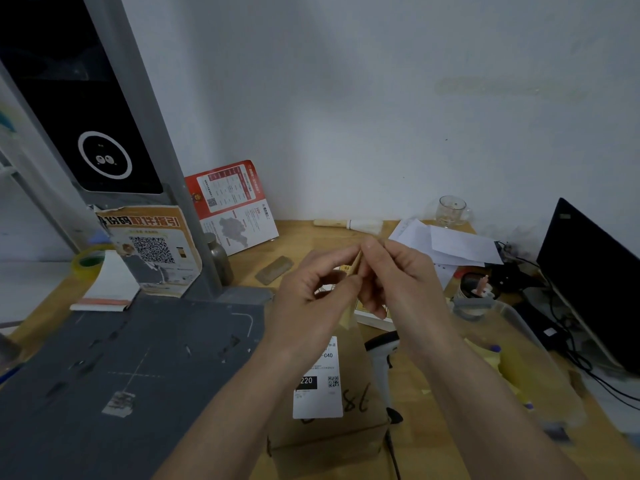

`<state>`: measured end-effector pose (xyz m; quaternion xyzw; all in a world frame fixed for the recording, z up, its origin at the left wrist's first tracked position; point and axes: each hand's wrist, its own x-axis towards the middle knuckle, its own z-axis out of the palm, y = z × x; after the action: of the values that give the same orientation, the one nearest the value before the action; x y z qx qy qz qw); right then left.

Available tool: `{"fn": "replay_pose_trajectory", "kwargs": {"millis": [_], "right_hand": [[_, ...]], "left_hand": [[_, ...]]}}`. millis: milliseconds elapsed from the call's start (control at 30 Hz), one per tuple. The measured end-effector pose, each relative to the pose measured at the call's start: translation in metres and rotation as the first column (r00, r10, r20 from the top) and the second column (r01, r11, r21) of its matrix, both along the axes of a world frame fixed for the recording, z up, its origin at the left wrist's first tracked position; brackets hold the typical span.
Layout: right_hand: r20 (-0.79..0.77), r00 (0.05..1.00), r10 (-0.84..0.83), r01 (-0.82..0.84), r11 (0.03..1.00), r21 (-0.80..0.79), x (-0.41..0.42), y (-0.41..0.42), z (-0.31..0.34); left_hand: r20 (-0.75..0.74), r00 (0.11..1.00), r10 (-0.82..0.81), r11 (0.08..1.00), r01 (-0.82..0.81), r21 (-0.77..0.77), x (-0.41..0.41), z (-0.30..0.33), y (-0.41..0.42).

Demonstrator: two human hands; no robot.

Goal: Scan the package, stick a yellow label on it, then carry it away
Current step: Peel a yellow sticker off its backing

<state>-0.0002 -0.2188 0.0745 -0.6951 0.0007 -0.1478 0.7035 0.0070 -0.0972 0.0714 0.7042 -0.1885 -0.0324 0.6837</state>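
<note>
A brown cardboard package [360, 414] lies on the wooden table below my hands, with a white shipping label [320, 382] and handwritten digits on its top. Above it, my left hand [308, 292] and my right hand [398, 275] meet fingertip to fingertip, both pinching a small yellowish label strip [356, 263] seen edge-on. A white handheld barcode scanner [382, 358] lies just right of the package, partly hidden by my right forearm.
A dark grey scanning platform [131, 368] with a tall pillar and black screen [76, 98] fills the left. A tape roll [86, 261], notepad, brochure, brush and glass cup line the back. A clear bin with yellow labels [519, 368], cables and a black monitor [595, 271] crowd the right.
</note>
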Motion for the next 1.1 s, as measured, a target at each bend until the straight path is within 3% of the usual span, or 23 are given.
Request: {"fn": "replay_pose_trajectory", "kwargs": {"millis": [333, 833, 1100], "right_hand": [[-0.074, 0.997, 0.020, -0.016, 0.998, 0.053, -0.001, 0.001, 0.000], [-0.011, 0.995, 0.095, -0.096, 0.995, -0.025, -0.009, 0.002, 0.003], [-0.030, 0.997, 0.078, -0.077, 0.996, 0.044, -0.013, 0.003, 0.003]], "left_hand": [[0.023, 1.000, 0.006, 0.999, -0.007, 0.042, -0.001, -0.003, 0.001], [0.013, 1.000, 0.011, 0.997, -0.010, -0.076, -0.011, 0.008, 0.001], [-0.005, 0.999, 0.047, 0.993, -0.047, -0.108, -0.017, 0.008, -0.001]]}}
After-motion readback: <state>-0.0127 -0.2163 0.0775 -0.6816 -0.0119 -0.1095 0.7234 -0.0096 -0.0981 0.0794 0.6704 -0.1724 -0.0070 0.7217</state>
